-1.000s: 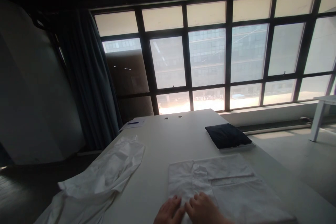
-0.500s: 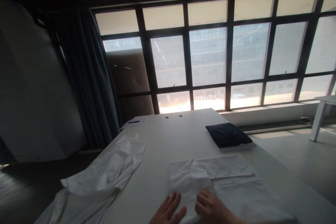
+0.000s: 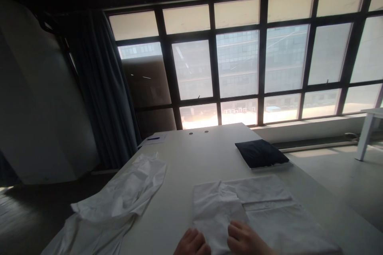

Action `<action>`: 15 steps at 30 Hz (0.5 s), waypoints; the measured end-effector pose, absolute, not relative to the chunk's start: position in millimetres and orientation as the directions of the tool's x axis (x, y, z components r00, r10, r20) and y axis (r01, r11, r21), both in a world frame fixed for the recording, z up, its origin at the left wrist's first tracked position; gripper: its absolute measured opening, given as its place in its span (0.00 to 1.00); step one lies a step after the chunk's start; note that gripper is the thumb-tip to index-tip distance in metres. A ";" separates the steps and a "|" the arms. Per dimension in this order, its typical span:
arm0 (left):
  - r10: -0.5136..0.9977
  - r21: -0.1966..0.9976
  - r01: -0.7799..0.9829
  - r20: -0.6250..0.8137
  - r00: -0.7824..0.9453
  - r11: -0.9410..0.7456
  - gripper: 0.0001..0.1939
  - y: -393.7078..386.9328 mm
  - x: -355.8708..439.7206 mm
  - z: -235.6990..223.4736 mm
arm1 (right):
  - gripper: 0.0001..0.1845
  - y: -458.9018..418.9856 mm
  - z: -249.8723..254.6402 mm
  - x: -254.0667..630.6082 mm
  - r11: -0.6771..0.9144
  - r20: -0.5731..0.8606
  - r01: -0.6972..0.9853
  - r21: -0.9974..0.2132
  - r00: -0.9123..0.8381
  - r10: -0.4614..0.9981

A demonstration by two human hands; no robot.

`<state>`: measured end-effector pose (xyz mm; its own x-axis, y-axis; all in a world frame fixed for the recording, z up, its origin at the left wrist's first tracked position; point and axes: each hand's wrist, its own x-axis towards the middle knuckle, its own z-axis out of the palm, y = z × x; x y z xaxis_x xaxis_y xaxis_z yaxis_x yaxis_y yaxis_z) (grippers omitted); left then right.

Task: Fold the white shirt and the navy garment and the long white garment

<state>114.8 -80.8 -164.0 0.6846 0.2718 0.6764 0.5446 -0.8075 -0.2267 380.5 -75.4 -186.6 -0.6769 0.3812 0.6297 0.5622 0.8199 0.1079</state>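
A white garment [image 3: 275, 219] lies partly folded on the near side of the table, its layers overlapping in flat panels with creases. At its left lower edge is my left hand [image 3: 193, 243], fingers curled into the fabric; the fingertips are hidden. My right hand [image 3: 247, 239] rests on the middle of the same garment with its fingers bent and closed on the cloth. Both hands sit close together at the bottom of the view. Another white garment [image 3: 125, 191] lies loose and rumpled along the table's left edge, untouched.
A folded dark garment [image 3: 260, 153] lies on something pale near the right edge of the white table [image 3: 191, 155]. Paper with a blue pen [image 3: 153, 138] is at the far left corner. Windows and a dark curtain [image 3: 98, 95] stand beyond; a second table [image 3: 366, 131] is at right.
My left hand was spread flat on the cloth and now has its fingers curled in. My right hand has shifted slightly right and towards me, still closed on the fabric.
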 end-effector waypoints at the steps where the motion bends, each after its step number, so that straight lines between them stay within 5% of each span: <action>1: 0.267 -0.238 0.546 0.675 0.688 -0.803 0.22 -80.9 117.0 -162.0 | 0.18 -74.5 -186.8 379.4 0.826 0.632 0.550 0.126 -0.686 0.360; 5: 0.269 -0.268 0.533 0.634 0.725 -0.803 0.24 -81.4 118.3 -157.3 | 0.21 -74.1 -181.5 378.2 0.835 0.636 0.539 0.110 -0.684 0.357; 11: 0.267 -0.281 0.507 0.595 0.758 -0.815 0.23 -76.0 109.6 -166.1 | 0.10 -75.6 -174.9 382.0 0.820 0.661 0.572 -0.007 -0.613 0.433; 15: 0.276 -0.244 0.491 0.586 0.761 -0.836 0.26 -74.0 108.3 -174.5 | 0.15 -71.9 -186.4 379.5 0.831 0.665 0.552 0.061 -0.643 0.378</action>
<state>108.3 -74.0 -174.5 0.7614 0.2763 0.5864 0.4913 -0.8361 -0.2439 379.5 -71.9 -186.4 -0.6434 0.3784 0.6655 0.5523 0.8314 0.0612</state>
